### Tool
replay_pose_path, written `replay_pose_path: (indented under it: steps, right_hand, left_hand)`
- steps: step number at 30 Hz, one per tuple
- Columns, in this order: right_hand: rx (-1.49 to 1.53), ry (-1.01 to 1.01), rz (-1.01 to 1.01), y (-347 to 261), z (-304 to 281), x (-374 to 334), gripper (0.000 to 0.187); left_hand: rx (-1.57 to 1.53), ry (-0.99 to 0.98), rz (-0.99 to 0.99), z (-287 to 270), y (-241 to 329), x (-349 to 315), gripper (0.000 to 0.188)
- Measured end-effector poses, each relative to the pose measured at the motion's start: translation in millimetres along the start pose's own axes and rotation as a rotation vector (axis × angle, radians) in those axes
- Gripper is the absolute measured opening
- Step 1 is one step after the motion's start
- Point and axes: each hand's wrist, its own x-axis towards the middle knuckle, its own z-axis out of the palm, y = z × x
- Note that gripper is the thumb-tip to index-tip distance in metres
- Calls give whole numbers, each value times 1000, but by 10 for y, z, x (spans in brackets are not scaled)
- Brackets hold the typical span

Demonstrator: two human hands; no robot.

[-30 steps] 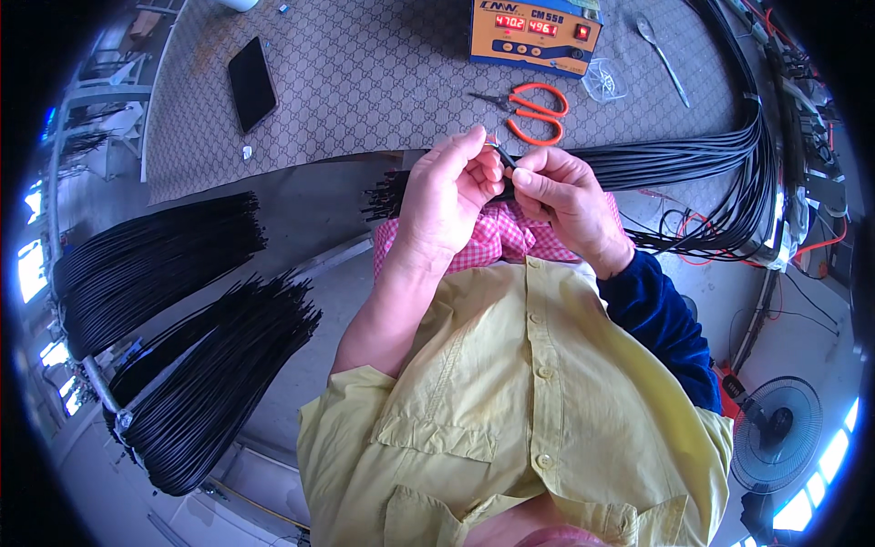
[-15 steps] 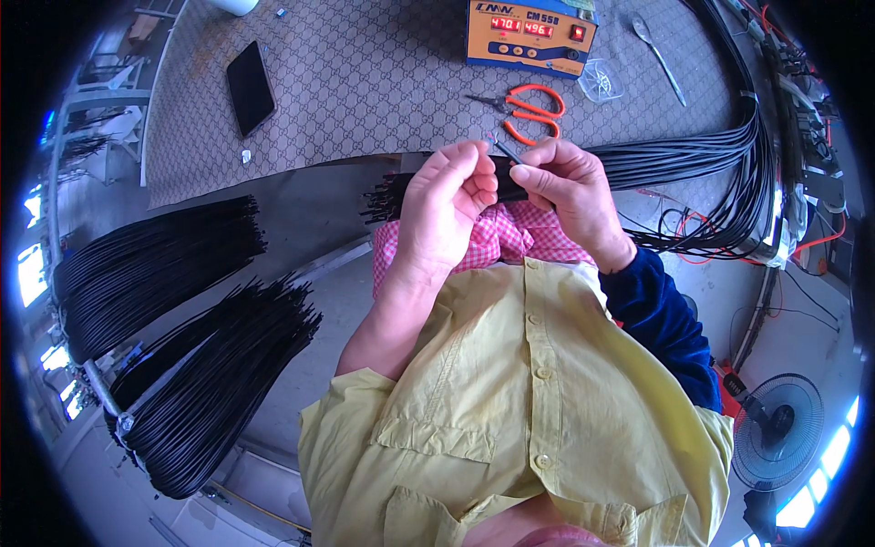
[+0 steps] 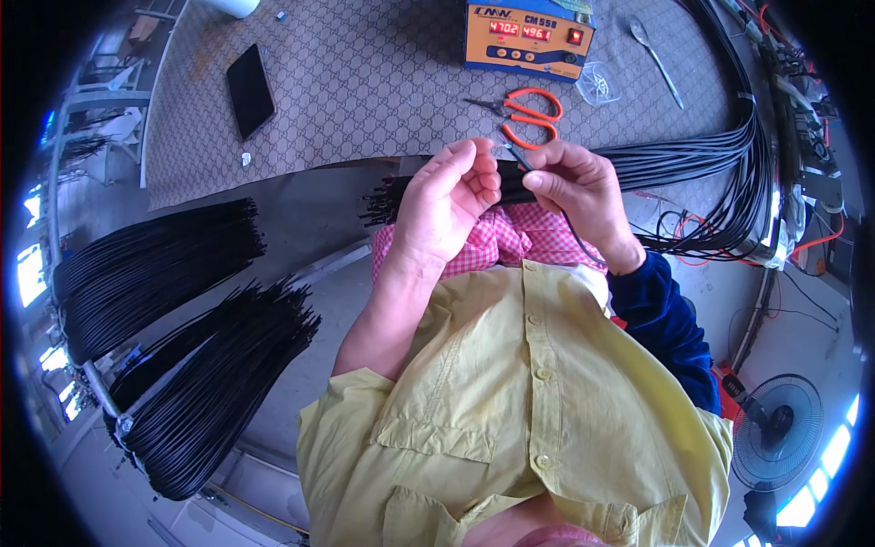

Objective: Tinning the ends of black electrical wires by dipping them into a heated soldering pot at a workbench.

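In my right hand (image 3: 588,191) a thin black cable (image 3: 519,157) is pinched between thumb and fingers. Its stripped end, with small light-coloured wire tips, points up and to the left, and its tail hangs down past my palm. My left hand (image 3: 442,201) is just left of that end, palm turned inward and fingers curled toward the thumb. A small gap shows between its fingertips and the wire tips; whether anything tiny is between the fingers is hidden. Beyond the hands, orange-handled snips (image 3: 524,114) lie on the patterned table cover (image 3: 365,100).
A bundle of black cables (image 3: 674,159) runs along the table's near edge. An orange-and-blue box with a lit display (image 3: 524,64), a clear dish (image 3: 597,84), a spoon (image 3: 656,59) and a phone (image 3: 251,91) lie beyond. More cable bundles (image 3: 214,383) hang at left; a fan (image 3: 779,424) stands at right.
My right hand has shifted slightly right with the cable, so its end is farther from my left fingertips. More of the cable's tail shows below the palm. My left hand has barely moved.
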Motion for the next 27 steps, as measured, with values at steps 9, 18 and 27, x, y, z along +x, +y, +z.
replay_pose_path:
  steps: [9, 18, 27]
  right_hand:
    - [130, -47, 96, 13, -49, 13, 10]
    - [157, -109, 154, -7, -59, 13, 9]
    - [192, -69, 170, -23, -25, 3, 13]
  left_hand:
    - [-39, -116, -50, 89, -31, 59, 24]
    - [-5, -122, -16, 128, -36, 77, 19]
    - [-28, -112, -36, 103, -45, 87, 18]
